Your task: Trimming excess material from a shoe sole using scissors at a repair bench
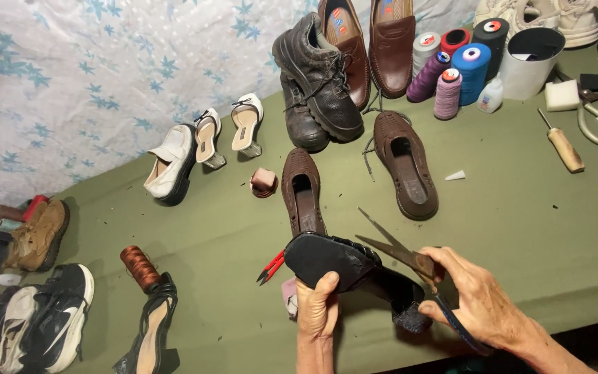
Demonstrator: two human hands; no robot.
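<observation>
My left hand (pixel 318 305) grips a black shoe (pixel 340 263) held sole-up over the front of the green table (pixel 520 208). My right hand (pixel 482 298) holds a pair of rusty scissors (pixel 396 249) with dark handles, blades open and pointing up-left, right at the shoe's rear edge. A flap of black material hangs from the shoe near the heel (pixel 410 315). Small red-handled snips (pixel 271 266) lie on the table just left of the shoe.
Two brown woven slip-ons (pixel 406 163), black boots (pixel 320 76), brown loafers (pixel 389 41), white heels (pixel 205 142) and thread spools (pixel 461 66) stand further back. An awl (pixel 562 145), a copper thread spool (pixel 140 266) and sneakers (pixel 50 315) lie around.
</observation>
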